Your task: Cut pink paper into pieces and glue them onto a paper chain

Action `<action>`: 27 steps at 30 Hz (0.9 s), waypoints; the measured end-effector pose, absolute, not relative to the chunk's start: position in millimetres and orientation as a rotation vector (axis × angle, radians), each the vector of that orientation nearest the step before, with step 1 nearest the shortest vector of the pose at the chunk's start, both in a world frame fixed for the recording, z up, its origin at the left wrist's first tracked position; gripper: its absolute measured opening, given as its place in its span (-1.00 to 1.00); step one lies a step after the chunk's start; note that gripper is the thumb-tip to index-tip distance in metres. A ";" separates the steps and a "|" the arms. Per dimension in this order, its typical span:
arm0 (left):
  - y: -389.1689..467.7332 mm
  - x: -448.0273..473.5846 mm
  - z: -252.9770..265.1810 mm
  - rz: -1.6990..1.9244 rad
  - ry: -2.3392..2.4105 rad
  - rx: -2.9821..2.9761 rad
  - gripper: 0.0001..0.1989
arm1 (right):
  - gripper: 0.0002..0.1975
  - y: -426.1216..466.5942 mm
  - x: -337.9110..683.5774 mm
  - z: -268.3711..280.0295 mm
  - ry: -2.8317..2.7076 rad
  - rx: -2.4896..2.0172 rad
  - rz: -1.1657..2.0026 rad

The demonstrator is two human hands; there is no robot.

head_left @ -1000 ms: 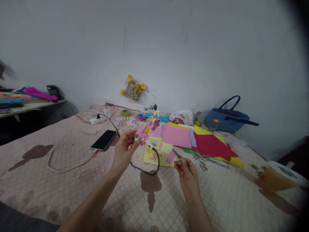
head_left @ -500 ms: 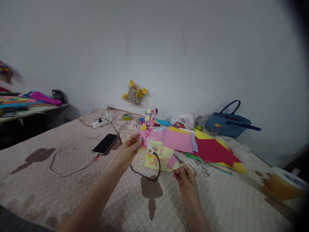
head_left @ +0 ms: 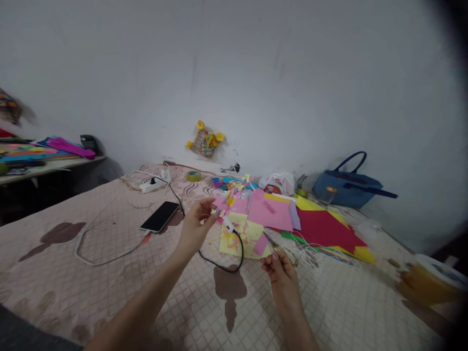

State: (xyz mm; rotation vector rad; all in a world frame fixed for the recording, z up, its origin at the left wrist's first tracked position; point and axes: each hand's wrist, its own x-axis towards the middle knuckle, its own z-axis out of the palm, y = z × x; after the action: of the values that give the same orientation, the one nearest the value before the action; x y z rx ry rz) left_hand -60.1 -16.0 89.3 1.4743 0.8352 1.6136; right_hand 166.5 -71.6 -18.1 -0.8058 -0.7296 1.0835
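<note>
My left hand (head_left: 199, 224) pinches one end of a strand of paper flowers (head_left: 231, 199) in pink, yellow and lilac, which slants away to the upper right over the papers. My right hand (head_left: 280, 270) has its thumb and fingers pressed together; whatever is between them is too small to make out. Right behind that hand lie scissors (head_left: 288, 253) with gold handles, partly covered by it. Between my hands, a pale yellow sheet (head_left: 248, 249) carries pink and yellow paper scraps. A white piece on a black cord (head_left: 228, 224) is beside the strand.
A phone (head_left: 160, 217) on a white cable and a power strip (head_left: 152, 184) are on the left. Pink sheets (head_left: 272, 217), red paper (head_left: 327, 228) and white string (head_left: 307, 256) lie right. A blue bag (head_left: 347, 187) stands behind; a tub (head_left: 431, 278) is at far right.
The paper flower strand has swung from nearly upright to a slant toward the right and down. My left hand has turned slightly; my right hand has hardly moved.
</note>
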 end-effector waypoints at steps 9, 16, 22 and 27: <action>-5.4 -71.6 82.8 1.832 1.100 1.732 -0.64 | -0.82 -72.8 165.0 -17.8 -0.735 -0.821 1.083; 1.7 -85.3 81.7 2.098 1.400 2.125 -0.68 | -0.81 -74.9 163.3 -15.9 -0.735 -0.844 1.077; 7.3 -97.2 84.2 2.173 1.391 2.052 -0.66 | -0.84 -75.2 163.5 -18.2 -0.761 -0.834 1.073; 11.3 -105.9 87.5 2.169 1.334 1.978 -0.65 | -0.82 -74.3 162.7 -19.6 -0.775 -0.847 1.079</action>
State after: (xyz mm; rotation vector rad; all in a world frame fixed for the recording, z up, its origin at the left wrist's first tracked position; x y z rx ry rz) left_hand -105.9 11.3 87.5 1.9778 1.3338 2.1693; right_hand 162.7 -74.3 -19.6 -0.8471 -0.7755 1.0794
